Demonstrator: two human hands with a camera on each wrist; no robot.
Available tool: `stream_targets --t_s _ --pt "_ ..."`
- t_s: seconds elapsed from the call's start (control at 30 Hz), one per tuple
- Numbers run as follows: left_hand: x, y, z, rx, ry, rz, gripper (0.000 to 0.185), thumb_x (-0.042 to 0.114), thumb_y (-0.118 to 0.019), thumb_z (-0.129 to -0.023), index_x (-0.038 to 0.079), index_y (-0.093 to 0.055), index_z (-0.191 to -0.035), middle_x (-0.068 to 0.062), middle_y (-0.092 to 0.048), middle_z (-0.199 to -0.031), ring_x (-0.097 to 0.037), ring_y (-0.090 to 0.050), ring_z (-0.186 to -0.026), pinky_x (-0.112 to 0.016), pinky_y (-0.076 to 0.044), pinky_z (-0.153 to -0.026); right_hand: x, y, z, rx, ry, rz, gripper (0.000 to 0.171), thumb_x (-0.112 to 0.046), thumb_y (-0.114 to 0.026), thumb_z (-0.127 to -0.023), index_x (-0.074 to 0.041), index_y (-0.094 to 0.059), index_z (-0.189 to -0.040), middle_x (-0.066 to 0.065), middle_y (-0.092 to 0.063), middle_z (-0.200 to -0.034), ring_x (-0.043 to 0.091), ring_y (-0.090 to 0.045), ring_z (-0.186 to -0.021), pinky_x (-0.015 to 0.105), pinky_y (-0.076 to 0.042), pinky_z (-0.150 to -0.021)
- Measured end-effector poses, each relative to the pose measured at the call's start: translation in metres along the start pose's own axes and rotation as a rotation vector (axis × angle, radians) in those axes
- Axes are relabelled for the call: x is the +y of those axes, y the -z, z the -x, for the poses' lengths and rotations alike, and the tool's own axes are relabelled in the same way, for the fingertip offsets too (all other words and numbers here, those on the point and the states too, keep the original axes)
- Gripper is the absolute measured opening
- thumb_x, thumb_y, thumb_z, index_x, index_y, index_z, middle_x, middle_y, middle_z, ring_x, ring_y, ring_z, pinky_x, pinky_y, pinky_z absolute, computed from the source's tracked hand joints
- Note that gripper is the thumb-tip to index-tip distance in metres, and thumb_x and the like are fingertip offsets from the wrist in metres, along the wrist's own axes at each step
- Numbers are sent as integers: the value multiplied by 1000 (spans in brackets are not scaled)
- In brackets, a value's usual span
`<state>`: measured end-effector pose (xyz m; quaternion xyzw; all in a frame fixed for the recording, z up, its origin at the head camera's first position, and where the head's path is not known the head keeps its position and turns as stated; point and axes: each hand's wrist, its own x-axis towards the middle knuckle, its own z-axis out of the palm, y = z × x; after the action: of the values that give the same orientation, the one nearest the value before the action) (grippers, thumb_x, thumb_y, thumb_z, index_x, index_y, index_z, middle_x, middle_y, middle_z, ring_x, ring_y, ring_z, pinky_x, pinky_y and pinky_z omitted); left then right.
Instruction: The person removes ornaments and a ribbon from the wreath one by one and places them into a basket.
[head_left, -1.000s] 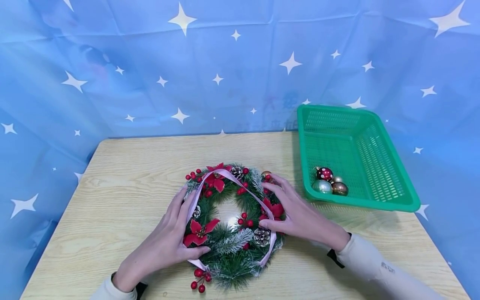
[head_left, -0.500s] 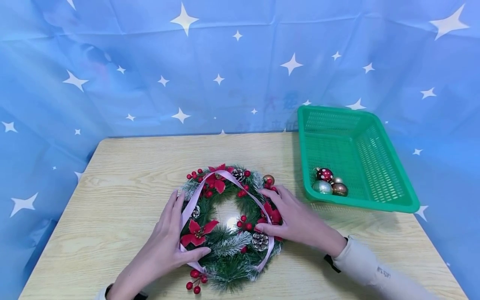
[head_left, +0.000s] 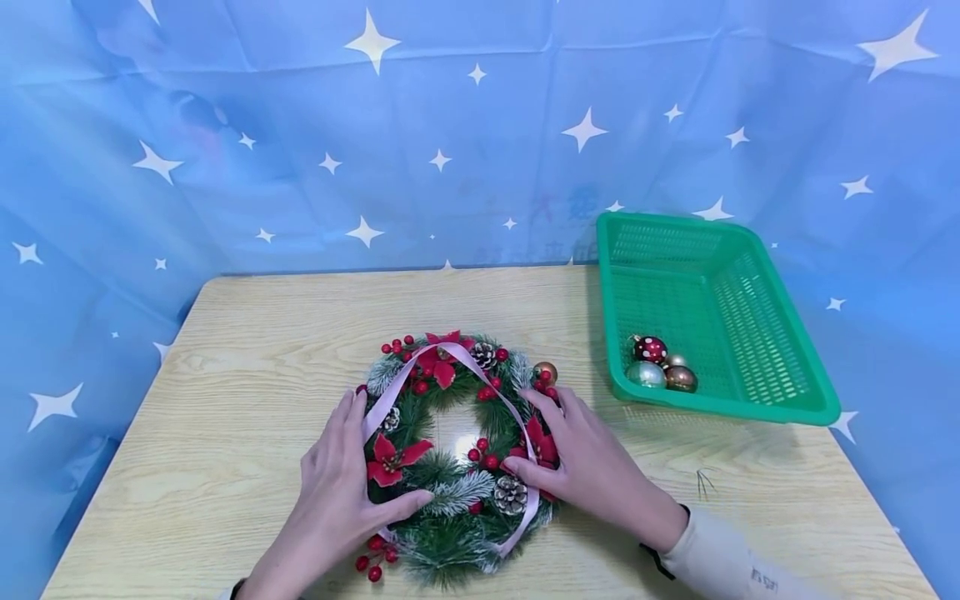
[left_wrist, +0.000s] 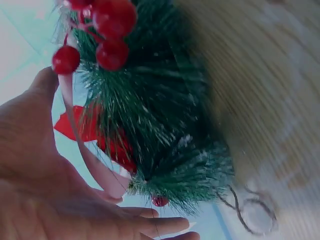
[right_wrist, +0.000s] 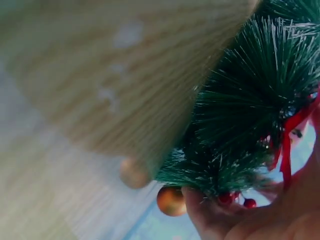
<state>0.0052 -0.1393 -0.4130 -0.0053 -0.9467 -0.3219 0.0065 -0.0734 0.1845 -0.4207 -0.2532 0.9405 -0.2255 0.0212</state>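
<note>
A green pine wreath [head_left: 450, 508] with red poinsettias, red berries, pine cones and a pink ribbon [head_left: 390, 396] looped across it lies on the wooden table [head_left: 247, 367]. My left hand [head_left: 337, 492] lies along its left edge, fingers fairly straight, thumb laid over the greenery. The left wrist view shows that palm [left_wrist: 35, 165] against the ribbon and needles [left_wrist: 165, 125]. My right hand [head_left: 592, 467] rests over the wreath's right side, its thumb on the inner edge. A gold ball [head_left: 545, 371] sits on the wreath by my right fingertips [right_wrist: 196, 202] and also shows in the right wrist view [right_wrist: 171, 201].
A green plastic basket [head_left: 757, 333] stands at the table's right, tilted over the edge, with several Christmas balls [head_left: 660, 367] in its near corner. A loose sprig of needles [head_left: 703, 482] lies on the table right of my right hand. A blue starred cloth [head_left: 450, 125] hangs behind.
Both hands have turned the wreath a little clockwise and drawn back toward me; the gold ball has come out from under my right fingers.
</note>
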Motion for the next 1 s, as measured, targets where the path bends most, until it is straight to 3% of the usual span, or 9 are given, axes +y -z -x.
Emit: stream_targets --t_s 0.23,0.47,0.53,0.7,0.77,1.0 --pt "-1 -8 -1 -8 -14 9 145 77 -88 -75 7 -10 -175 -27 -13 -177 -57 -27 -154 -79 -20 -111 -4 -3 4 38 9 19 92 -76 -70 -95 -23 -46 -166 26 -52 -147 42 -63 -118 64 -57 -90" --pt "-5 -10 -4 -31 -33 3 142 78 -85 -78 7 -9 -175 -28 -11 -177 -58 -28 -153 -80 -19 -113 1 7 4 -17 10 -9 87 -72 -69 -97 -28 -43 -168 14 -52 -150 32 -61 -119 56 -58 -87" --pt "-6 -9 -5 -46 -36 13 141 79 -83 -79 8 -7 -175 -26 -8 -178 -59 -27 -152 -80 -18 -113 4 10 4 -16 23 -27 84 -68 -70 -99 -28 -42 -167 10 -53 -149 24 -62 -112 52 -58 -84" --pt "-10 -6 -8 -76 -43 16 141 81 -80 -81 10 -5 -176 -23 -3 -179 -60 -26 -152 -81 -15 -113 11 16 3 22 64 -53 78 -60 -68 -104 -24 -40 -168 9 -54 -151 27 -65 -120 57 -58 -92" --pt "-12 -5 -9 -79 -50 13 141 81 -81 -80 9 -5 -176 -24 -3 -179 -60 -26 -152 -81 -16 -113 14 17 2 41 66 -64 76 -57 -66 -107 -21 -40 -168 10 -53 -152 34 -61 -132 63 -55 -100" --pt "-18 -2 -13 -81 -95 15 141 77 -84 -80 9 -6 -176 -26 -6 -178 -59 -27 -153 -82 -20 -111 23 21 -5 111 42 -123 59 -43 -56 -115 -17 -42 -166 10 -50 -156 33 -54 -140 63 -47 -111"
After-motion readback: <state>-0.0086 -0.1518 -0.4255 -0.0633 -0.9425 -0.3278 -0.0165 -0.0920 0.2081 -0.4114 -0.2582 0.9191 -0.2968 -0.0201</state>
